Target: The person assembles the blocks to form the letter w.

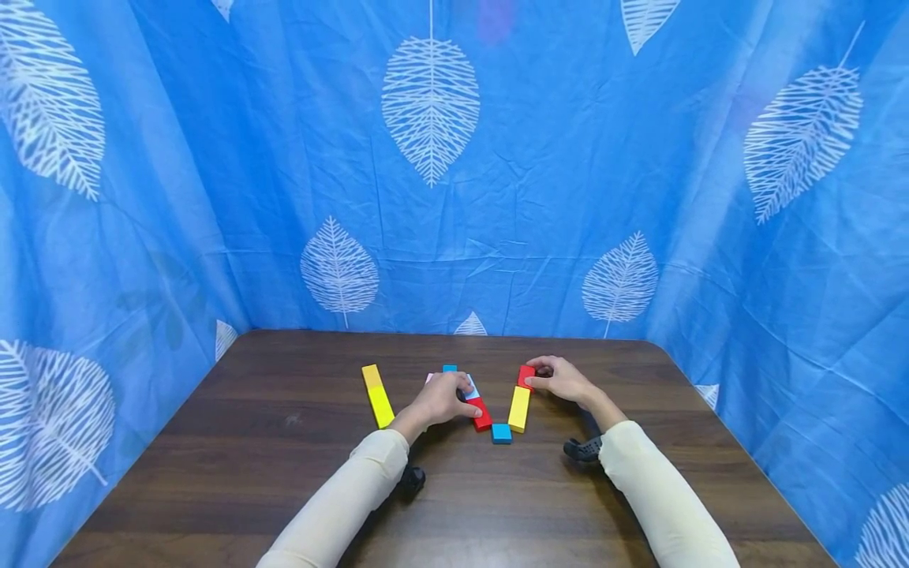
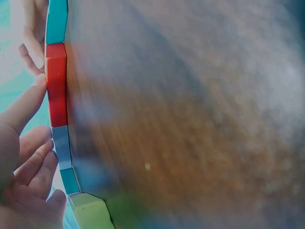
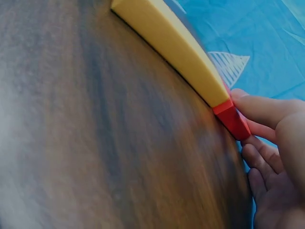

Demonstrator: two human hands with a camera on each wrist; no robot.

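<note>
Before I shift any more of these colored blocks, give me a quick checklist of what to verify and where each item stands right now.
1. Right hand has a grip on the small red block: ok, fingers pinch it.
2. Red block sits end to end with the yellow block: ok, touching in the right wrist view.
3. Left hand steadies the slanted red block: ok, thumb on it.
4. Small blue block between the two slanted rows: ok.
5. Blocks under the left hand aligned: cannot tell, hidden.
6. Long yellow bar apart from both hands: ok.
</note>
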